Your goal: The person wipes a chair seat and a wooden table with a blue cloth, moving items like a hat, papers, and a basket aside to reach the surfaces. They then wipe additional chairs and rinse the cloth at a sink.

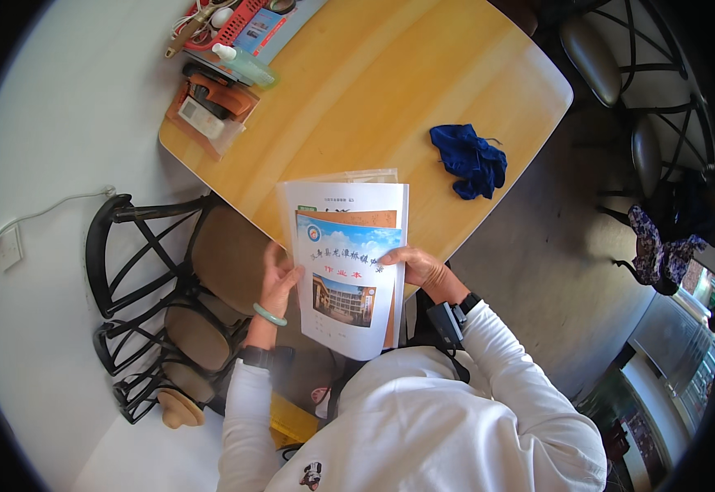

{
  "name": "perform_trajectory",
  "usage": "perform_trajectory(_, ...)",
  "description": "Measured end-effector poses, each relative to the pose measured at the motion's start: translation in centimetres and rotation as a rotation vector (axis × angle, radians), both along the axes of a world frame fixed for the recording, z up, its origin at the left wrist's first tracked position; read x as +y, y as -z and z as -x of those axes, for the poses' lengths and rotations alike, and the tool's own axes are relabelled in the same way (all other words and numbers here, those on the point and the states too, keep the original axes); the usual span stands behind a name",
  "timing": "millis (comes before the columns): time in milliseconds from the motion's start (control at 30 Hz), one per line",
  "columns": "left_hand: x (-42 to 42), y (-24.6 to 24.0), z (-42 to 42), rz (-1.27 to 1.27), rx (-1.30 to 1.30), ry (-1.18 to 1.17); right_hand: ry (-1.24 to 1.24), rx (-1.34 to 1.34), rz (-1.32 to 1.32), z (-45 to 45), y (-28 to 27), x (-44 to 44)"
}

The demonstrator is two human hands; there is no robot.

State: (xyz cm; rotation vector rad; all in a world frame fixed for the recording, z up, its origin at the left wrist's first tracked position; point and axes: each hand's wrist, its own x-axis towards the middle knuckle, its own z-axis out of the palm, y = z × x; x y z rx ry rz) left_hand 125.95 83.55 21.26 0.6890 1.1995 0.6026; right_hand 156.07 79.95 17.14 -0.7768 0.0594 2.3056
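Observation:
An exercise book (pixel 348 313) with a sky-and-building cover lies on top of a stack of papers, a brown sheet or envelope (pixel 357 217) and clear plastic sleeves, held over the near edge of the wooden table (pixel 345 123). My left hand (pixel 280 280), with a pale green bangle at the wrist, grips the stack's left edge, its thumb in front. The right-hand edge is pinched by my right hand (pixel 416 265), thumb on the cover. Fingers behind the stack are partly hidden. A crumpled dark blue cloth (pixel 471 161) lies on the table, beyond my right hand.
At the table's left end are a spray bottle (pixel 249 66), a red basket (pixel 234 27) with cables, and a pouch (pixel 219 138) under a white remote control (pixel 200 118). Black-framed chairs (pixel 225 246) stand at left; more chairs (pixel 591 58) are at upper right.

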Motion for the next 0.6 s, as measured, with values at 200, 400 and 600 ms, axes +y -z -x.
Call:
perform_trajectory(200, 0.4, 1.2, -0.2, 0.216, -0.130, -0.045, 0.032, -0.160, 0.093, -0.8, 0.0, 1.1)
perform_trajectory(400, 0.2, 2.1, -2.8, 0.271, -0.194, -0.038, 0.029, -0.314, -0.001, -0.7, -1.9, 1.4)
perform_trajectory(600, -1.2, 3.3, -3.6, 0.624, -0.383, -0.152, 0.024, -0.494, -0.123, -0.4, -1.6, 1.4)
